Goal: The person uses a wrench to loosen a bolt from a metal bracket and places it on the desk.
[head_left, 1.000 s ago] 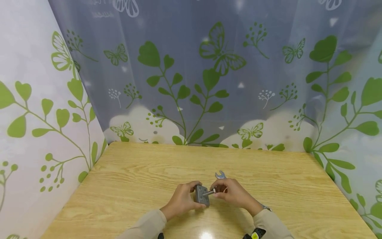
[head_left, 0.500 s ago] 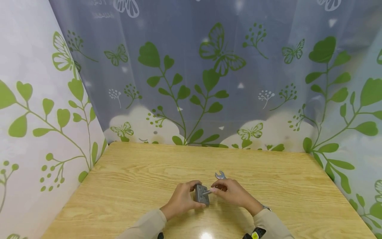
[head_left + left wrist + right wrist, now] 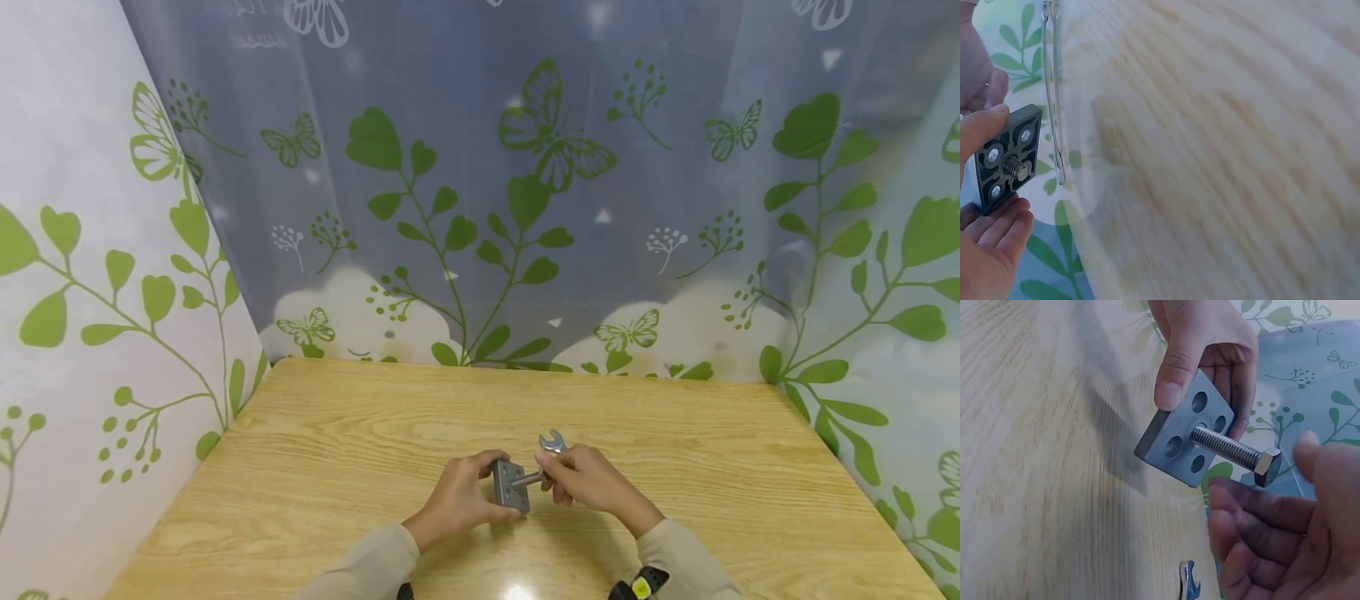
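Note:
My left hand [image 3: 459,502] grips a square grey metal plate [image 3: 512,486] by its edges, thumb on one side and fingers on the other. Four-cornered recesses surround a threaded bolt [image 3: 1229,449] that passes through its centre. The bolt's tip shows on the plate's opposite face in the left wrist view, among bright inset spots. Beside the hex head [image 3: 1267,467] is my right hand [image 3: 1297,519], thumb and loosely bent fingers spread around it with a gap. An open-end wrench [image 3: 553,442] lies on the table just beyond the right hand, partly hidden by it.
The wooden table [image 3: 360,417] extends under and beyond both hands. Patterned curtains [image 3: 465,208] with green leaves and butterflies stand along its back and sides. A black and yellow device [image 3: 641,587] sits at the right wrist.
My right fingers, earlier pinching the bolt near its head, have loosened and turned, and the hand sits slightly farther right. The plate in the left hand has shifted a little to the right.

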The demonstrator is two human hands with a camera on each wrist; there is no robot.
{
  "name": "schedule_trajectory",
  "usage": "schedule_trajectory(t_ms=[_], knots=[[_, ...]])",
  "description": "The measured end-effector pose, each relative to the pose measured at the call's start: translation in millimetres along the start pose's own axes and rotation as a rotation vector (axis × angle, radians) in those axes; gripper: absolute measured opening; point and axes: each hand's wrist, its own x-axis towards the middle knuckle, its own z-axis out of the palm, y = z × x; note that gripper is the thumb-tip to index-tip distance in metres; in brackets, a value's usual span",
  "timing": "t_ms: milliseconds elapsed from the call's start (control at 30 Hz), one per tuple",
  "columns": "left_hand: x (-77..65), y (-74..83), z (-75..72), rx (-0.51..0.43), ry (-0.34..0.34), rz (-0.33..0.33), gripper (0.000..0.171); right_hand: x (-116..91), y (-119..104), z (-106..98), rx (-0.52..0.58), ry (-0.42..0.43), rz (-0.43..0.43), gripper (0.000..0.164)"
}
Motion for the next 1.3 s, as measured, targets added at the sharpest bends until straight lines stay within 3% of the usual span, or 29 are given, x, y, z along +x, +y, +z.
schedule_trajectory(t_ms=[167, 300, 433, 533, 767, 933, 1067, 1300], knots=[[-0.5, 1.8, 0.6, -0.003, -0.001, -0.001, 0.069, -1, -3, -2, -0.016, -0.040, -0.023, 0.037], [-1.6, 1.6, 1.0, -0.007, -0.004, 0.001, 0.070, -2, -4, -4, -0.095, -0.034, -0.107, 0.014], [-1.1, 1.7, 0.9, -0.017, 0.003, 0.005, 0.070, -3, -5, -6, -0.162, 0.021, -0.218, 0.018], [-0.2, 2.9, 0.1, -0.011, 0.011, 0.016, 0.069, -3, -6, -6, -0.165, 0.049, -0.247, 0.021], [0.0, 5.0, -1.1, 0.010, 0.016, 0.023, 0.068, -4, -5, -6, -0.154, 0.049, -0.227, 0.022], [-1.3, 1.7, 0.2, 0.003, 0.011, 0.027, 0.068, -5, -2, -5, -0.131, 0.000, -0.215, 0.027], [-2.7, 0.0, 0.9, -0.007, 0.006, 0.031, 0.068, -5, 1, -3, -0.122, -0.039, -0.170, 0.038], [-3.7, -2.1, 3.9, 0.001, 0.020, 0.034, 0.067, -5, 6, -1, -0.031, -0.029, -0.086, 0.045]])
